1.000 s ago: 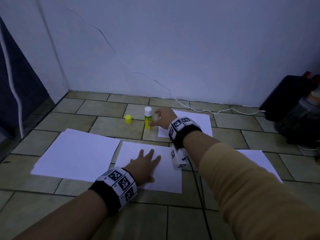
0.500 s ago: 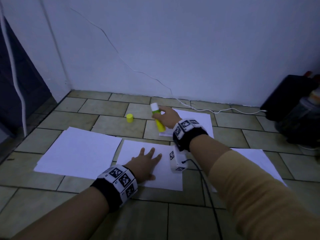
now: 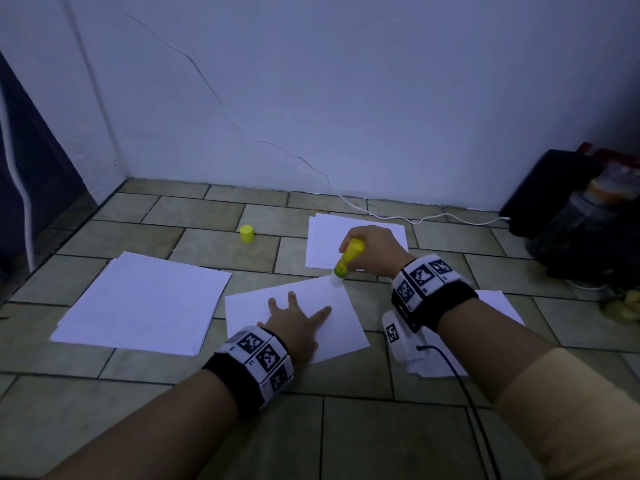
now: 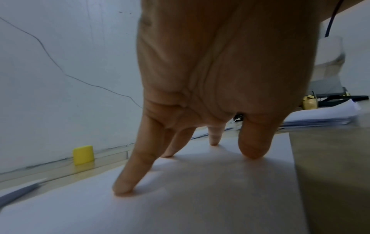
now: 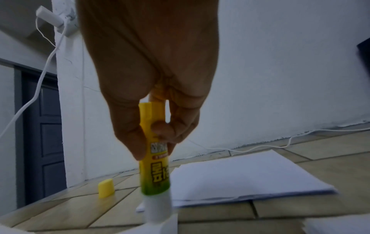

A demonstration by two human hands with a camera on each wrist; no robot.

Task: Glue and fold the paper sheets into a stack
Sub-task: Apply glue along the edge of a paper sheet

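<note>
- The floor of dull, matte olive tiles carries three flat white paper stacks: a big one on my left, one by the wall, one partly hidden under my right forearm.
- The single sheet, thin and smooth, lies between them; it has swung askew since a second ago, its far corner now pointing at the glue.
- My left hand stays flat on that sheet, fingers spread straight and pressing, gripping nothing.
- My right hand is wrapped round the glue stick, a slim yellow-green plastic tube; upright on the tiles a second ago, it is now tipped white end down onto the sheet's far corner, so I judge gluing is just starting.
- The small round yellow cap sits apart on the tiles, still off.
</note>
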